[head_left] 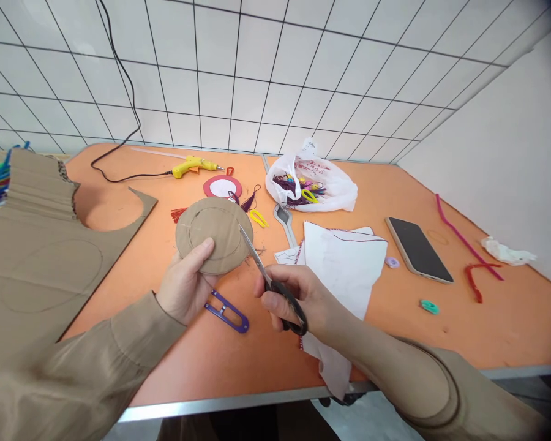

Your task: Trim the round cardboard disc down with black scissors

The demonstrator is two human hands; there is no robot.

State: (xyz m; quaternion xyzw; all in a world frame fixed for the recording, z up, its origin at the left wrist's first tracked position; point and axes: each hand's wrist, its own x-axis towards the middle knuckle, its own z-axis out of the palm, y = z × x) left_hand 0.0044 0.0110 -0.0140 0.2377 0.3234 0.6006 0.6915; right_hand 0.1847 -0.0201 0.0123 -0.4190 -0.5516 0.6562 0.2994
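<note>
Brown sleeves, a pair, nearest the lens, reaching in from both lower corners. Orange table, metal-rimmed; near edge just beyond the forearms, far edge along the white-tiled wall. Cardboard sheet, with a round cut-out and a drawn oval, bounding the left side. Room for moving: orange surface between phone and near edge; a narrower stretch between sheet and left hand.

Left hand: closed, thumb on the face of the cardboard disc, fingers behind it. Right hand: curled through the black handles of the scissors, thumb and fingers near one another; whether the blades are parted, cannot be told.

Disc, with a drawn inner ring: raised above the table, between the hands, beyond both; scissor tip at the ring's right part, contact uncertain.

Around these: white cloth, beside and beneath the right hand; plastic bag, beyond it; yellow glue gun, beyond the disc; purple plastic piece, between the hands, nearer the camera.
</note>
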